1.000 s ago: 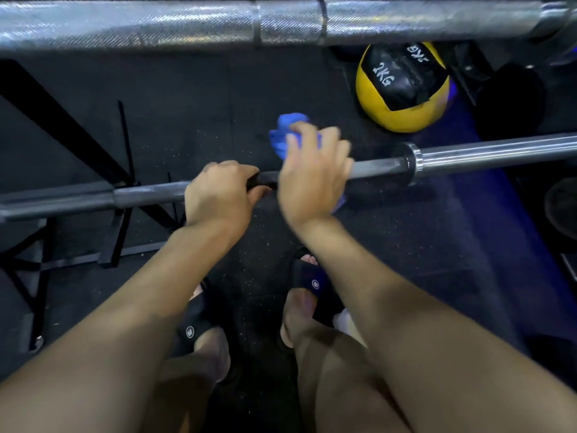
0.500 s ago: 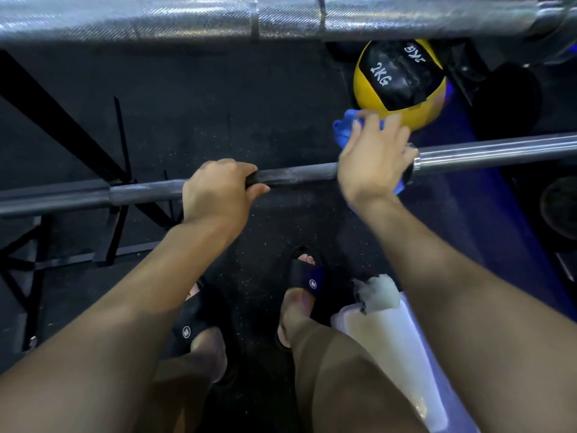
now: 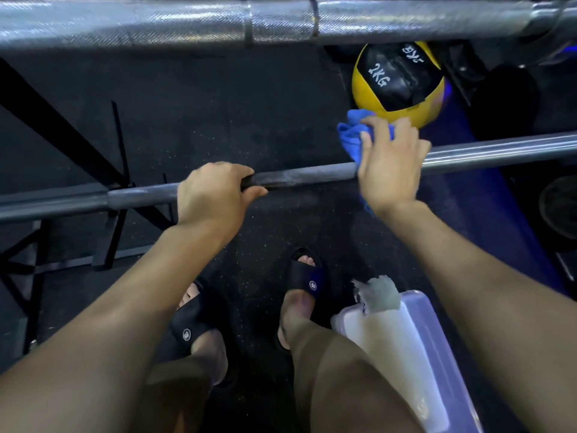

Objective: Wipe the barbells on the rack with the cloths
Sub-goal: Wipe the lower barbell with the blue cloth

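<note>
The left hand (image 3: 215,195) is gripping the dark barbell (image 3: 299,178) at the centre of the frame, fingers curled over the bar. To its right, the right hand (image 3: 390,170) is pressing a blue cloth (image 3: 351,132) around the same bar, where the dark shaft is meeting the shiny sleeve. A second, knurled barbell (image 3: 156,25) is running across the top edge. A yellow-and-black medicine ball (image 3: 396,76) marked 2KG is lying on the floor (image 3: 218,114) at upper right.

upper barbell (image 3: 187,25) overhead, medicine ball (image 3: 398,81) behind, open floor (image 3: 218,120) between
</note>
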